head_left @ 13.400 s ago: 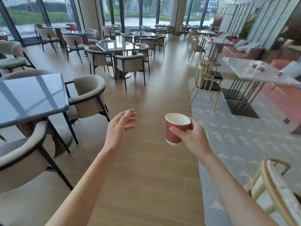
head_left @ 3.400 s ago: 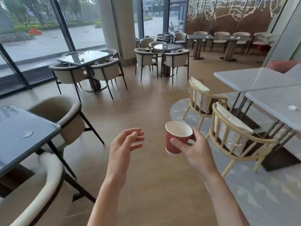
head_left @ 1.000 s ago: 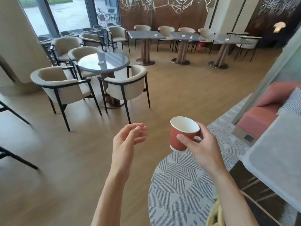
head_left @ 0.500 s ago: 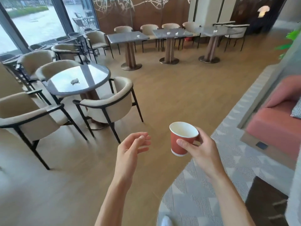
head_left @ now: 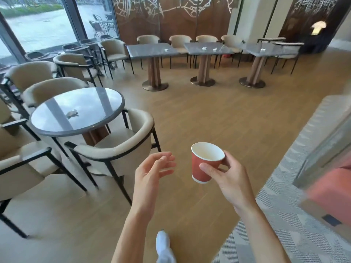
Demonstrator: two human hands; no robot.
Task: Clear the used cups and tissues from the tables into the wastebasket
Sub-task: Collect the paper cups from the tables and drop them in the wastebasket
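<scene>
My right hand [head_left: 228, 179] grips a red paper cup [head_left: 202, 164] with a white inside, held upright at chest height over the wooden floor. To the left of the cup, my left hand [head_left: 152, 171] hovers with relaxed, empty fingers. A crumpled tissue [head_left: 72, 113] lies on the round grey table [head_left: 79, 128] at the left. More tissues lie on the square tables at the back: one [head_left: 166, 49] on the left table, two [head_left: 204, 47] on the middle one, one [head_left: 263, 49] on the right one. No wastebasket is in view.
Beige armchairs [head_left: 117, 149] ring the round table, the nearest just left of my left hand. Three pedestal tables [head_left: 152, 54] with chairs line the far wall. A patterned carpet [head_left: 284, 224] and a pink sofa [head_left: 332, 190] lie at the right. My white shoe [head_left: 163, 245] shows below.
The view has advanced and turned slightly right; the round table and its chairs are nearer and further left. Both hands keep their pose, the right one still holding the cup.
</scene>
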